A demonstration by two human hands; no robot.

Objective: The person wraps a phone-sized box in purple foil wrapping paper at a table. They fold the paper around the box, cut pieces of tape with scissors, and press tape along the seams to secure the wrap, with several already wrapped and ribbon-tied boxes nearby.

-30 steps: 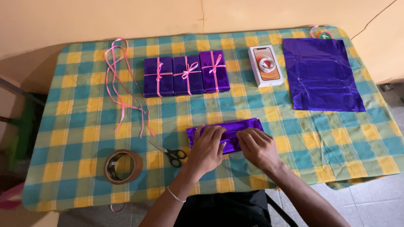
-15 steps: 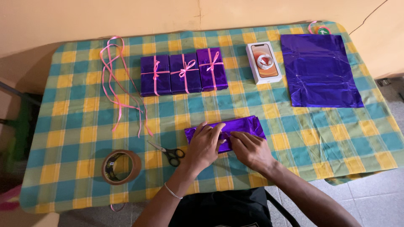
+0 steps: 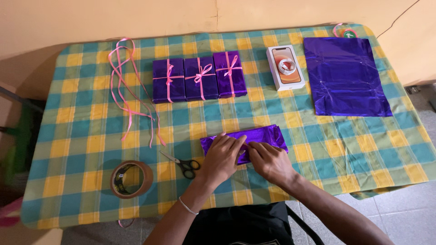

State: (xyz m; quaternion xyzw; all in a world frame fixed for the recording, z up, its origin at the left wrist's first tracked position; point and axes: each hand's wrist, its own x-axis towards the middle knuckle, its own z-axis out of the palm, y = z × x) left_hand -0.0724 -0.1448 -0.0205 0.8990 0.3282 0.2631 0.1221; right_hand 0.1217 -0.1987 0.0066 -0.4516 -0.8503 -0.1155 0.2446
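Purple foil parcel (image 3: pixel 265 136): a flat oblong, shiny and creased, laid lengthwise on the checked tablecloth (image 3: pixel 81 145) near the front edge, its middle covered by both hands
Left hand (image 3: pixel 221 156): pressed flat on the parcel's left half, fingers spread over the foil, nothing gripped
Right hand (image 3: pixel 269 159): laid on the near edge of the parcel, fingertips pinching a fold of foil beside the left hand
Hidden: the parcel's seam and what is wrapped inside are covered; the fold under the fingertips cannot be made out
Nearby: scissors (image 3: pixel 184 164) and a tape roll (image 3: pixel 131 179) are seen to the left, three ribboned purple parcels (image 3: pixel 199 78) behind
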